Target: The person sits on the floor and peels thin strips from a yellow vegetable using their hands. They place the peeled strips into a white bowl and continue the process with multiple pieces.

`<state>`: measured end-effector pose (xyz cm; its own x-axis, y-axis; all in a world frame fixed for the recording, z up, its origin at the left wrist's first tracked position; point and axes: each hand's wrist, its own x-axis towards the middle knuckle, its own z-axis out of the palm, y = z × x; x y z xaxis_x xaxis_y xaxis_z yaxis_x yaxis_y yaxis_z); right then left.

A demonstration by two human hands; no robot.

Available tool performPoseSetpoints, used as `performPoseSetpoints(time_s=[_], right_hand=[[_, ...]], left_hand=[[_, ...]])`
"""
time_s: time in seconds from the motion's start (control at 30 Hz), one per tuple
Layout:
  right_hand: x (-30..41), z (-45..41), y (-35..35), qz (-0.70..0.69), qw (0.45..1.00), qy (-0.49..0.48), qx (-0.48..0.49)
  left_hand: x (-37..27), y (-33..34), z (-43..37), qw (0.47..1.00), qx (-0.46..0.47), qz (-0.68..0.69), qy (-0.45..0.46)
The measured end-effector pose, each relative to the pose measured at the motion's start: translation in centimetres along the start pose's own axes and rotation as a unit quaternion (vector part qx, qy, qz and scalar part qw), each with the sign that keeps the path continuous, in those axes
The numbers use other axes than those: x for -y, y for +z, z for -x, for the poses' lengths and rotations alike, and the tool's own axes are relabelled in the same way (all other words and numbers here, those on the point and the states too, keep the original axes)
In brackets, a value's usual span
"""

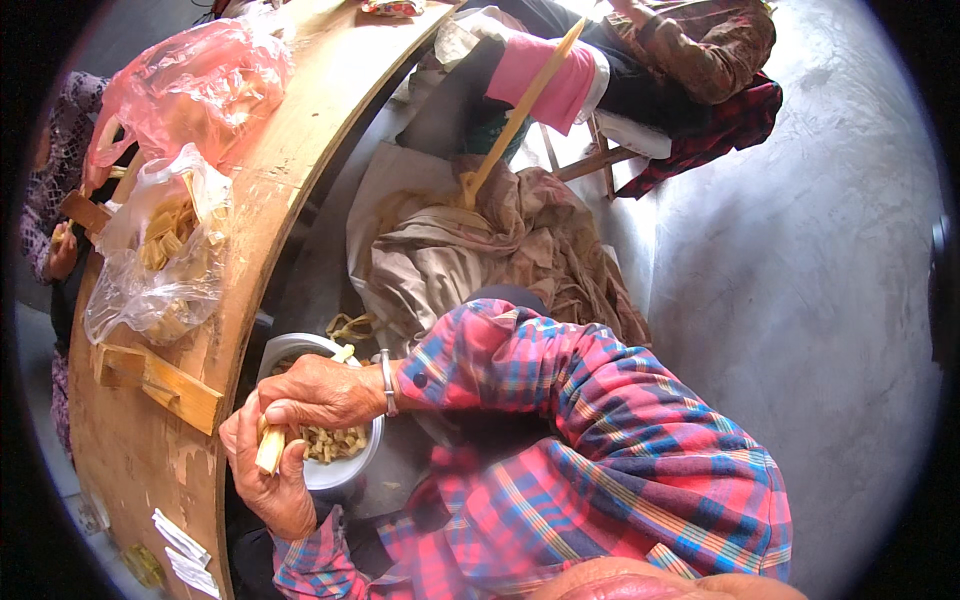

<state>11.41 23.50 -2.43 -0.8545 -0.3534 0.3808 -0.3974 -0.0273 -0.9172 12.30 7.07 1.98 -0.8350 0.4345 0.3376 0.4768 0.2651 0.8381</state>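
Note:
My left hand point(266, 480) grips a short, pale yellow bundle that looks like dried plant strips point(270, 451), its end sticking out between thumb and fingers. From above, my right hand point(326, 394), with a metal bangle at the wrist, meets it and pinches the bundle's upper end. Both hands are over the near edge of a wooden table point(187, 465) and a white plastic tub point(341, 474). Small cut yellowish pieces point(334, 444) lie in the tub, partly hidden by my right hand.
On the table are a wooden block with a slot point(161, 386), a clear plastic bag point(169, 232) of yellowish pieces, a pink plastic bag point(202, 90) and folded white papers point(184, 555). Crumpled cloth sacking point(480, 240) and a long yellow strip point(525, 105) lie ahead. Two other people sit nearby.

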Motion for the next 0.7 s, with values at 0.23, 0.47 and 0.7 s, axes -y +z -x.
performPoseSetpoints(time_s=[0.23, 0.47, 0.7], right_hand=[[2.9, 0.1, 0.0, -0.059, 0.995, 0.068, -0.033], [2.3, 1.2, -2.0, 0.062, 0.996, 0.035, -0.054], [0.8, 1.1, -3.2, 0.044, 0.996, 0.033, -0.065]], left_hand=[[0.9, 0.5, 0.3, 0.991, 0.003, 0.105, -0.085], [2.2, -0.3, 1.0, 0.862, 0.072, 0.468, -0.178], [2.6, -2.8, 1.0, 0.858, -0.012, 0.479, -0.185]])
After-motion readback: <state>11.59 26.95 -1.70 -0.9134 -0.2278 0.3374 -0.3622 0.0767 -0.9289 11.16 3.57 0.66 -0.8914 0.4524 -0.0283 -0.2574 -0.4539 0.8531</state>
